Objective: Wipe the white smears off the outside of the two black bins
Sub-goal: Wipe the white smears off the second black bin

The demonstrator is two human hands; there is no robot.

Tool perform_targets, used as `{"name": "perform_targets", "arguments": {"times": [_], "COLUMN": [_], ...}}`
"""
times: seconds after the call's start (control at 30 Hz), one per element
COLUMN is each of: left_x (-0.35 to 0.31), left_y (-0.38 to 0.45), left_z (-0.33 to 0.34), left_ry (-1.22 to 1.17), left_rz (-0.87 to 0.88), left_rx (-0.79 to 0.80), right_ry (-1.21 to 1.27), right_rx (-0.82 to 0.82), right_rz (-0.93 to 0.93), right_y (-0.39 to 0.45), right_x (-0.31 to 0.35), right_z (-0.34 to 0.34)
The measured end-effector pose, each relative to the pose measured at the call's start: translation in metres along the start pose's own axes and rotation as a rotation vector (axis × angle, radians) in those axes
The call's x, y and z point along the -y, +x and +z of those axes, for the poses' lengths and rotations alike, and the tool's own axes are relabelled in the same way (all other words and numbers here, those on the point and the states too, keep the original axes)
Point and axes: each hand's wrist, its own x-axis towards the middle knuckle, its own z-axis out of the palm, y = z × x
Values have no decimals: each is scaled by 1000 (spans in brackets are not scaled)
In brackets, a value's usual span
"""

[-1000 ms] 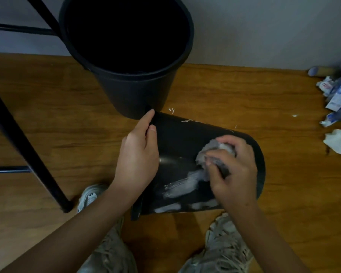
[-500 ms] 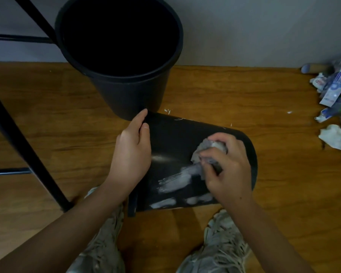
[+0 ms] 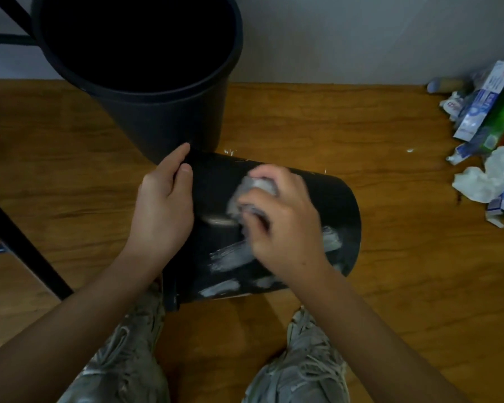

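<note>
bin wipe, mid-scrub

smears (image 3: 230,258) partly left on the tipped bin (image 3: 336,199), which lies on its side on the floor between the shoes and the upright bin (image 3: 169,123). right hand (image 3: 285,225) curls tight round a wadded cloth (image 3: 255,186), rubbing the wall. left hand (image 3: 163,210) fingers straight, pressed flat on the bin's base end. next likely: work down to the lower streaks, then roll the bin.

Two black bins: one upright bin (image 3: 163,112) and one bin on its side (image 3: 326,199) on the floor. Two hands: the left hand (image 3: 163,210) and the right hand (image 3: 285,228). One crumpled wad of tissue (image 3: 252,189). Two grey shoes (image 3: 122,365) (image 3: 300,362). About four white smears (image 3: 230,257) show on the lying bin. One heap of litter (image 3: 486,141), its pieces too jumbled to count.
</note>
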Motion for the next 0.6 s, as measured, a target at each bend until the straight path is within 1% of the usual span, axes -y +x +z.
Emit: {"name": "perform_targets", "arguments": {"times": [0.13, 0.23, 0.3, 0.4, 0.5, 0.6], "left_x": [0, -1, -3, -3, -4, 4], "left_y": [-1, -2, -1, 0, -17, -36], "left_z": [0, 2, 1, 0, 3, 5], "left_ry": [3, 32, 48, 62, 94, 158], "left_rz": [-6, 4, 10, 3, 44, 72], "left_rx": [-12, -28, -44, -52, -44, -44], "right_ry": [-44, -59, -65, -66, -46, -61], "right_rx": [-142, -207, -226, -263, -287, -276], "right_rz": [270, 377, 396, 374, 360, 377], "right_y": [-30, -41, -41, -39, -37, -32], "right_x": [-51, -82, -91, -94, -95, -94], "right_z": [-26, -39, -39, -37, -36, -36]}}
